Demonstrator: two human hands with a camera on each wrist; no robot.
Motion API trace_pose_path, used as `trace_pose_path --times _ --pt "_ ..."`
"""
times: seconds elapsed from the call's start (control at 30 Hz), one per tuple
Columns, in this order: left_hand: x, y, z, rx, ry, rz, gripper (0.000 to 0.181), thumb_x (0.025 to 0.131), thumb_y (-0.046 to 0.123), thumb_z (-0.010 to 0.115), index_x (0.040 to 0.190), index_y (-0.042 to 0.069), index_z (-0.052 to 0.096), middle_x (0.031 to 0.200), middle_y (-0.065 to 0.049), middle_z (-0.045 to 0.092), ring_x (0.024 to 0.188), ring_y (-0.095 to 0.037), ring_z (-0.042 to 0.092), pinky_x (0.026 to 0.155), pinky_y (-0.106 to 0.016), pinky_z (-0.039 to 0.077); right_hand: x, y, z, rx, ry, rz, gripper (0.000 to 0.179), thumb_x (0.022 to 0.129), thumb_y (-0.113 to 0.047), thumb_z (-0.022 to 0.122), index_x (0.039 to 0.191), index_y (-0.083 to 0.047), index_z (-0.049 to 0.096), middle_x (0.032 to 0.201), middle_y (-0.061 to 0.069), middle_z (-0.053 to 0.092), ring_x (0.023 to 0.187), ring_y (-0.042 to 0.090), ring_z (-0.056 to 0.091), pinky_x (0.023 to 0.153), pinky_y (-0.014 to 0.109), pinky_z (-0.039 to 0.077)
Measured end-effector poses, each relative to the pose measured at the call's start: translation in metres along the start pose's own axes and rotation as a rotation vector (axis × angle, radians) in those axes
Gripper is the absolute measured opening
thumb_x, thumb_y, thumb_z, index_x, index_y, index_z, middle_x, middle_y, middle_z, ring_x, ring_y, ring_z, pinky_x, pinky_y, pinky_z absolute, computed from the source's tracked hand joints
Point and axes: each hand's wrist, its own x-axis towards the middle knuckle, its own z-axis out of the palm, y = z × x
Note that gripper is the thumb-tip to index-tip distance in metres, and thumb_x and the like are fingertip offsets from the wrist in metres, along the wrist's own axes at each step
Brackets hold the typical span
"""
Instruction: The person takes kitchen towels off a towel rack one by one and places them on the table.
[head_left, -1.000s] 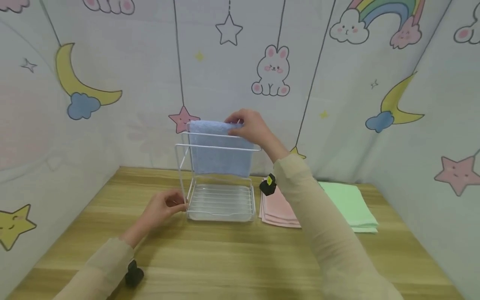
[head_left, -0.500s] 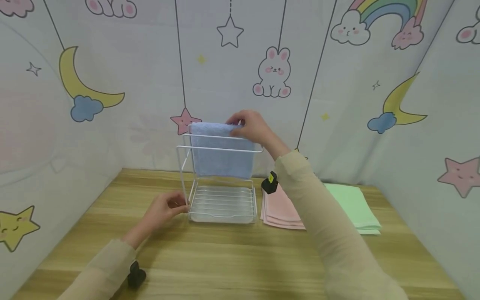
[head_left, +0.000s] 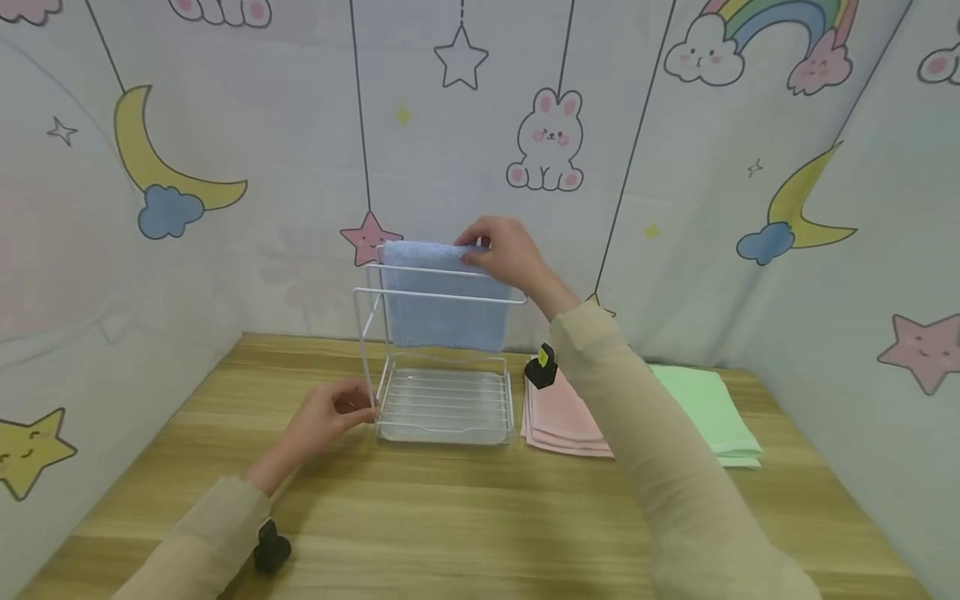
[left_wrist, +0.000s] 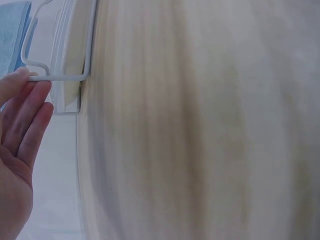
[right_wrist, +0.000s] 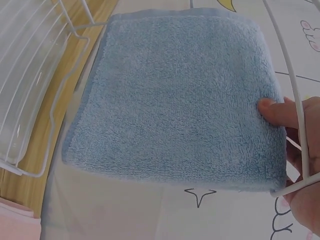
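Note:
A light blue towel [head_left: 446, 321] hangs folded over the rear top bar of a white wire rack [head_left: 438, 295]. My right hand [head_left: 506, 252] pinches the towel's top edge near its right end, thumb in front and fingers behind. In the right wrist view the thumb presses the terry face of the towel [right_wrist: 180, 95] beside a white bar. My left hand [head_left: 326, 419] pinches the rack's lower left front corner. The left wrist view shows that thumb and fingertips on a white wire [left_wrist: 60, 78], with the other fingers nearly straight.
A clear tray [head_left: 442, 425] lies under the rack's wire base. Right of the rack lie stacked pink towels [head_left: 562, 417], partly behind my right sleeve, and green towels [head_left: 708, 412]. A printed cloth wall [head_left: 465, 150] stands behind the wooden table [head_left: 450, 517].
Both hands keep their hold on the towel and the rack. The head view has shifted slightly; little else differs.

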Motion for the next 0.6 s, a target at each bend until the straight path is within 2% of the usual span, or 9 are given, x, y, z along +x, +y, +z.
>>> trace_pose_path --times 0.23,0.33,0.6 --pt "0.0008 -0.0005 -0.0042 0.027 0.024 0.021 0.014 0.075 0.012 0.076 0.083 0.011 0.065 0.079 -0.004 0.07 0.07 -0.002 0.063 0.064 -0.019 0.054 0.0009 -0.0025 0.0001 -0.007 0.037 -0.038 0.015 0.081 -0.011 0.071 0.096 -0.012 0.073 0.092 0.002 0.069 0.08 0.015 0.055 0.074 0.026 0.045" --pt "0.0008 -0.0021 -0.0028 0.009 0.014 0.039 0.014 0.075 0.011 0.077 0.082 0.01 0.065 0.078 -0.006 0.07 0.07 -0.002 0.063 0.063 -0.02 0.055 -0.0014 -0.0019 0.0006 -0.022 0.037 -0.03 0.015 0.081 -0.011 0.071 0.096 -0.013 0.073 0.092 0.001 0.07 0.08 0.014 0.055 0.074 0.026 0.045" --pt "-0.0006 0.0 0.0013 -0.006 0.017 0.035 0.014 0.075 0.007 0.076 0.084 0.01 0.065 0.079 -0.005 0.07 0.071 -0.001 0.063 0.064 -0.021 0.055 -0.0064 -0.0017 0.0001 -0.06 0.043 -0.02 0.014 0.082 -0.014 0.071 0.096 -0.014 0.073 0.091 0.0 0.069 0.08 0.014 0.054 0.073 0.028 0.044"
